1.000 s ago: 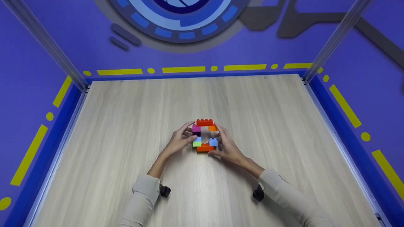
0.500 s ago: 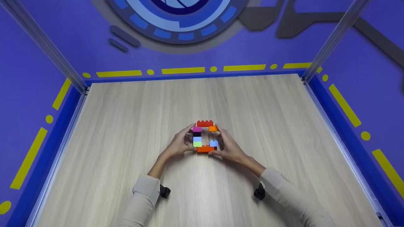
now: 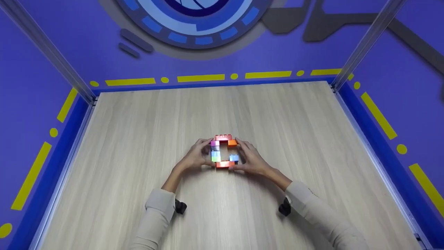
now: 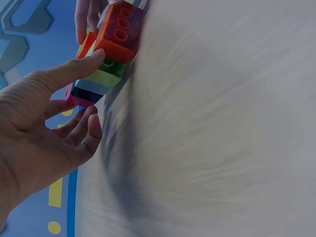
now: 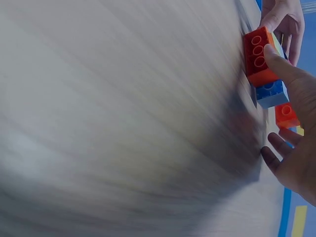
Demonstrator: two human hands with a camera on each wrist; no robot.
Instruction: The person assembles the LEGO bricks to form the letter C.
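A ring of toy building bricks with a gap through its middle is held between both hands in the head view. A red brick (image 3: 223, 138) forms its far end and an orange-red brick (image 3: 225, 164) its near end. Pink, dark, light blue and green bricks (image 4: 91, 88) stack along the left side. On the right side are an orange brick (image 3: 232, 143) and a blue brick (image 5: 272, 95), with a space between them. My left hand (image 3: 192, 157) grips the left side, thumb at the near brick. My right hand (image 3: 256, 161) grips the right side, its thumb on the near brick's studless face.
The wood-grain table (image 3: 138, 132) spreads around the hands. Blue-purple walls (image 3: 208, 66) with yellow marks stand at the back and both sides. A black wrist camera (image 3: 180, 207) hangs by the left sleeve and another camera (image 3: 284, 207) by the right.
My left thumb has slid from the light blue and green bricks to the near corner. The ring's far end has moved slightly nearer, and bright glare now shows on the bricks.
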